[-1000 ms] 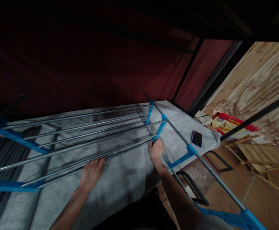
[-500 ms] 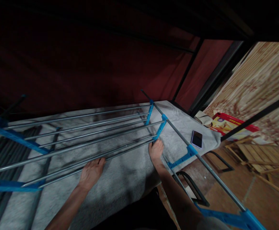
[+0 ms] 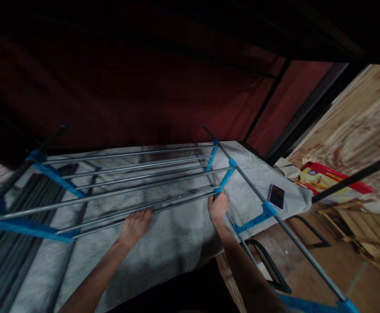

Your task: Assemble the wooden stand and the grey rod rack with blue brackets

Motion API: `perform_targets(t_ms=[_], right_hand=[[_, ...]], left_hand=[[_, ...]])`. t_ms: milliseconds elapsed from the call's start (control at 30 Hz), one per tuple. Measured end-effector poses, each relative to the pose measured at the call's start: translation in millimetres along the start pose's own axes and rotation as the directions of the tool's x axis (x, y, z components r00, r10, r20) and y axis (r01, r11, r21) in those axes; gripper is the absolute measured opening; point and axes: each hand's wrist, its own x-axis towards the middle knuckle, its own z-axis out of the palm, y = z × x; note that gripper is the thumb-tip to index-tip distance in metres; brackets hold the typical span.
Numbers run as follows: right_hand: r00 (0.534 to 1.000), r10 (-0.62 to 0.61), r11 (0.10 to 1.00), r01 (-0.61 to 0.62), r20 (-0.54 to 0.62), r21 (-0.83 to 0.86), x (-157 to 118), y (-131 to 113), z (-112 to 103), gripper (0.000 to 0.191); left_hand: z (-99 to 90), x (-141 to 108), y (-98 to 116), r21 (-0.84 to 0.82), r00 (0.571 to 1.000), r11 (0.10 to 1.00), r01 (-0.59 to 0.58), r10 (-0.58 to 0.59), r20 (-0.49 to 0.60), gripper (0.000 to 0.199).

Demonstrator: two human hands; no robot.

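A partly assembled rack of grey metal tubes [image 3: 118,191] and blue plastic brackets lies on a pale grey cloth [image 3: 173,243]. My left hand [image 3: 134,227] is closed over the nearest crossbar tubes, left of their middle. At their right end my right hand [image 3: 219,208] is closed around the rack frame, just below a blue bracket [image 3: 226,177]; the fingertips are partly hidden. A long side pole [image 3: 253,186] runs past this hand toward the lower right, carrying another blue bracket [image 3: 255,221]. Crossbars reach left to a blue bracket [image 3: 27,227].
Several dark tubes [image 3: 30,213] lie side by side at the left. A phone [image 3: 276,196] rests on the cloth at the right. Beyond it are a red and yellow box [image 3: 327,178] and a wooden folding piece [image 3: 362,221]. Dark red fabric [image 3: 138,104] hangs behind.
The view has shifted left, so the rack and phone appear further right and more of its left end shows. Both hands keep their holds on the rack.
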Motion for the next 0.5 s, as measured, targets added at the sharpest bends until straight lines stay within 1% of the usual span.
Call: perform_targets(t_ms=[67,100,233,300,400,467,500], right_hand=[[0.994,0.066,0.990,-0.076,-0.083,-0.122,-1.9,4.8,3.8,0.042],[0.993,0.068,0.982,-0.083,-0.093,-0.171,-2.4,7.4,6.2,0.041],[0.996,0.019,0.942,-0.047,-0.086,-0.333,-0.9,18.0,15.6,0.045],[0.996,-0.005,0.928,-0.031,-0.094,-0.372,-0.4,21.8,17.8,0.045],[0.991,-0.043,0.927,-0.009,-0.129,-0.375,-1.4,24.2,17.9,0.046],[0.988,-0.053,0.930,-0.004,-0.146,-0.368,-2.3,24.0,17.1,0.047],[0.987,-0.053,0.932,-0.006,-0.151,-0.363,-2.5,23.6,16.7,0.048]], left_hand=[[-4.6,-1.8,8.3,-0.012,0.999,0.999,0.037,-0.037,0.005,0.033],[-7.6,-2.8,12.4,-0.008,0.999,0.999,0.050,-0.050,0.006,0.033],[-21.5,-10.8,21.7,0.026,0.992,0.992,0.121,-0.121,0.017,0.035],[-27.5,-19.1,21.0,0.059,0.983,0.981,0.186,-0.186,-0.009,0.035],[-31.6,-32.8,14.8,0.112,0.947,0.940,0.321,-0.315,-0.068,0.033],[-30.7,-38.4,9.6,0.125,0.927,0.919,0.375,-0.369,-0.071,0.031],[-29.6,-39.7,7.3,0.124,0.924,0.916,0.381,-0.377,-0.058,0.029]])
